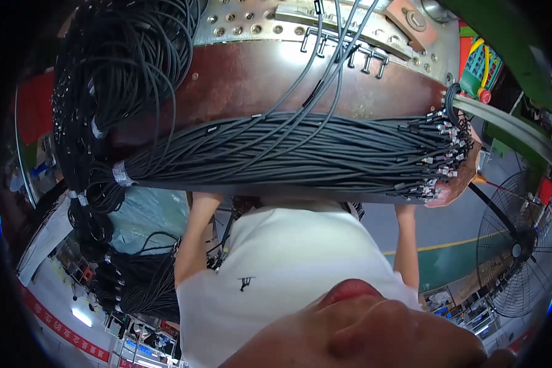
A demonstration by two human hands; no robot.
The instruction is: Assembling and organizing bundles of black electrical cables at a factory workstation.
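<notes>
A long bundle of dark grey cables (300, 150) lies across the near side of a brown bench top (233, 73). At its left a pale tie (122, 174) wraps it; small metal-tipped connectors (448, 153) fan out at its right end. My left forearm (193, 239) and right forearm (406, 242) reach up to the bench's near edge, well apart. Both hands are hidden behind that edge and the cables, so whether they hold anything does not show. A few single cables (316, 92) run from the bundle up over the bench.
Beyond the bench top sits a drilled metal plate (245, 27), with a row of small black T-shaped parts (367, 61) along its edge. More coiled cables (122, 55) are heaped at the left. A metal rail (509, 119) and a black caged fan (518, 248) stand at the right.
</notes>
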